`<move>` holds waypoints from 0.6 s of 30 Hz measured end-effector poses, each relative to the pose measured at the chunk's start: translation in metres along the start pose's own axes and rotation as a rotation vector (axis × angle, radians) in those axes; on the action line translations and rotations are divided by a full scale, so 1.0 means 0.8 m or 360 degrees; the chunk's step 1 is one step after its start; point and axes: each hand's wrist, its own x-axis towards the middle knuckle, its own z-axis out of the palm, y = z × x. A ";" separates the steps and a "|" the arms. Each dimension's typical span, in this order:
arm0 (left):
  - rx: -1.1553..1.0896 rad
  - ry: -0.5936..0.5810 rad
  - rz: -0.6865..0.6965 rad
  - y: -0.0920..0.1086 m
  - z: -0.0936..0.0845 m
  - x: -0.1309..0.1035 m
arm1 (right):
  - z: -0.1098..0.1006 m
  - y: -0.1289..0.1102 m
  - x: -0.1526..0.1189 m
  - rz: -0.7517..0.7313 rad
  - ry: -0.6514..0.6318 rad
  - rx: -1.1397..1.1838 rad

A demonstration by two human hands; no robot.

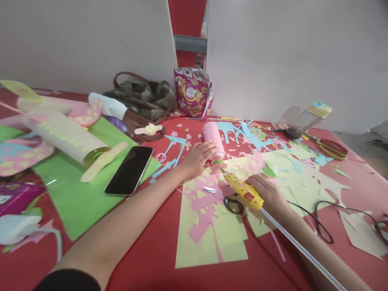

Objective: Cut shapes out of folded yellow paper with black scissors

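Here's the left hand [198,157], fingers bent over the near part of a pink tube [212,135], grasping it against the table. The right hand [266,192] is closed around a yellow glue gun [241,186], a long glue stick [291,238] trailing out the back. The nozzle points at the tube's near end, just beside the left hand's grip; whether glue is coming out, I can't tell. This looks like glue work at that end, and a move from here calls for a steady tube and fingertips clear of the hot tip.

On to the containers: beyond the left hand's grip, a purple snack bag [192,91] stands upright, contents hidden. Left of it slumps a plaid cloth bag [148,97], its inside out of sight. Far right, past the glue gun, a clear container [306,119] leans under a yellow lid [319,109]; what it holds is too blurred to tell.
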 end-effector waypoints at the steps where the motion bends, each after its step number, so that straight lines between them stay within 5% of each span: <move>1: -0.0001 -0.0001 -0.0008 0.001 0.000 0.000 | 0.001 0.000 0.000 0.0005 0.0033 -0.0013; 18: -0.0043 -0.0010 -0.0070 0.003 0.000 0.000 | 0.004 -0.004 0.003 0.0040 0.0067 -0.0095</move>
